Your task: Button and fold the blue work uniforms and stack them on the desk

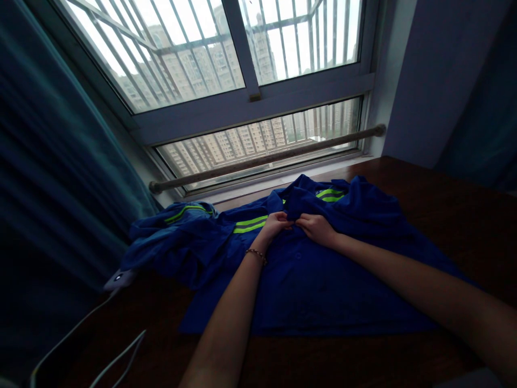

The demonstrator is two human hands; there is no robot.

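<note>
A blue work jacket [323, 291] with yellow-green stripes lies spread on the dark wooden table, its collar toward the window. My left hand [278, 224] pinches the front opening below the collar, a beaded bracelet [257, 255] on its wrist. Close beside it, my right hand [315, 227] grips the same opening from the other side, fingers closed on the cloth. The fingertips of both hands nearly meet. A round button shows faintly lower on the front. Whether a button is between the fingers is too small to tell.
Behind the jacket stands a barred window [186, 48] with a horizontal rail [266, 160] across its lower part. A blue curtain [52, 140] hangs at left. A white power strip [120, 279] and white cables [76, 327] lie on the dark table [456, 215] at left.
</note>
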